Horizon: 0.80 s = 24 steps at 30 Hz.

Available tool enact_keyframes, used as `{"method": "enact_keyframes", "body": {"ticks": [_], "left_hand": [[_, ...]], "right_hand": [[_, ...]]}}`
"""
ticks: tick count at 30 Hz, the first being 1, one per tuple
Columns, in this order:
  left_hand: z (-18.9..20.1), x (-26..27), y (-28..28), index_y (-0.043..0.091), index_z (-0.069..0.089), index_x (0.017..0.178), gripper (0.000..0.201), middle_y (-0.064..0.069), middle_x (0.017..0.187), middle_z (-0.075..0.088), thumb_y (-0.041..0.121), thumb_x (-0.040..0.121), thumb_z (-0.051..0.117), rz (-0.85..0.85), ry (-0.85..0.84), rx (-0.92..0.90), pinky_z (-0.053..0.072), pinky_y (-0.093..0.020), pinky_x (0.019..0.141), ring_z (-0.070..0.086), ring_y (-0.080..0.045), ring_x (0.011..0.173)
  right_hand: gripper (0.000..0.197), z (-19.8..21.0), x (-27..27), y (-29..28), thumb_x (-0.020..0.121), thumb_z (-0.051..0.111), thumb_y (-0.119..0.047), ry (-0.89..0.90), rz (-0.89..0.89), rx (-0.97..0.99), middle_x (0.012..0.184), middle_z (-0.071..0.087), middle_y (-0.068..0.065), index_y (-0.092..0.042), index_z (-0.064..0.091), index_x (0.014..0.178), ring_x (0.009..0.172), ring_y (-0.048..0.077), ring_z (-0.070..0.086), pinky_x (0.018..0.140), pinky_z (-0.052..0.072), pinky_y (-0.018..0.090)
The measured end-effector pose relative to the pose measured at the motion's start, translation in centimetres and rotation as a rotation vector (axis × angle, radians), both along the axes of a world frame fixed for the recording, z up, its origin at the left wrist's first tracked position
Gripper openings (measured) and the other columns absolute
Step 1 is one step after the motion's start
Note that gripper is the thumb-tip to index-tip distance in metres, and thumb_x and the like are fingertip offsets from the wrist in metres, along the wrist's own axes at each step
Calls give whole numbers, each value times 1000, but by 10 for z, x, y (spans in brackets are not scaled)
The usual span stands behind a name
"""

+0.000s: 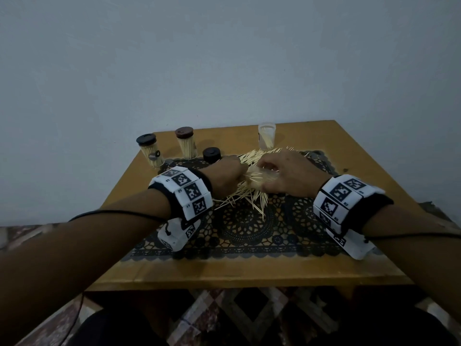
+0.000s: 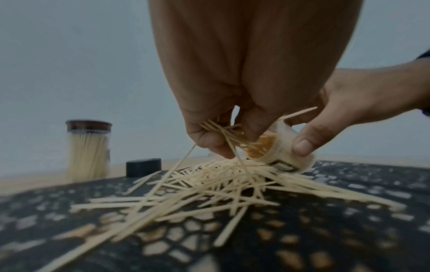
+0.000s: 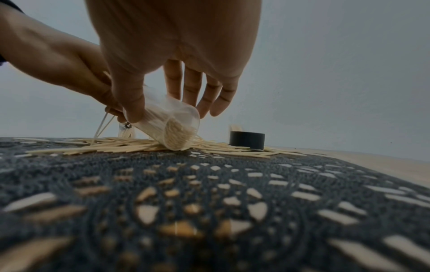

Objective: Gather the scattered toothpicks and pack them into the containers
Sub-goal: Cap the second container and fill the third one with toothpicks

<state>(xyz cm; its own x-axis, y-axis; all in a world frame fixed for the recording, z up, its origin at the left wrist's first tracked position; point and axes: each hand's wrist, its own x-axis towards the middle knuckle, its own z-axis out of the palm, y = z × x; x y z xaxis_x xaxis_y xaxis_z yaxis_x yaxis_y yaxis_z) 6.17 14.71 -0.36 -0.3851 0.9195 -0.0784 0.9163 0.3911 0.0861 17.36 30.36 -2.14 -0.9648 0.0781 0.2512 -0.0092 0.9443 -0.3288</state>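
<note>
Loose toothpicks (image 1: 245, 197) lie piled on the black lace mat (image 1: 249, 228), seen up close in the left wrist view as a toothpick heap (image 2: 209, 185). My right hand (image 1: 279, 172) grips a clear container (image 2: 288, 156) tilted low over the heap, thumb on its side, mouth toward my left hand. That container (image 3: 173, 132) is nearly full of toothpicks. My left hand (image 2: 223, 145) pinches a small bunch of toothpicks (image 2: 223, 132) at the container's mouth. In the head view my left hand (image 1: 232, 171) sits just left of the right one.
Two capped, full containers stand at the table's back left, one black-lidded (image 1: 150, 151) and one brown-lidded (image 1: 186, 143). A loose black lid (image 1: 211, 154) lies by the mat. An open clear container (image 1: 267, 136) with some toothpicks stands behind the pile. The wooden table (image 1: 249, 270) ends close in front.
</note>
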Motion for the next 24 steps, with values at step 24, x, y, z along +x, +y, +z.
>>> {"method": "enact_keyframes", "body": {"ticks": [24], "left_hand": [[-1, 10, -11, 9, 67, 107, 23, 0, 94, 70, 5, 84, 69, 73, -233, 496, 51, -18, 81, 64, -8, 86]], "right_hand": [[45, -1, 2, 1, 70, 83, -39, 20, 13, -24, 96, 68, -2, -18, 67, 106, 86, 15, 60, 74, 47, 31]]}}
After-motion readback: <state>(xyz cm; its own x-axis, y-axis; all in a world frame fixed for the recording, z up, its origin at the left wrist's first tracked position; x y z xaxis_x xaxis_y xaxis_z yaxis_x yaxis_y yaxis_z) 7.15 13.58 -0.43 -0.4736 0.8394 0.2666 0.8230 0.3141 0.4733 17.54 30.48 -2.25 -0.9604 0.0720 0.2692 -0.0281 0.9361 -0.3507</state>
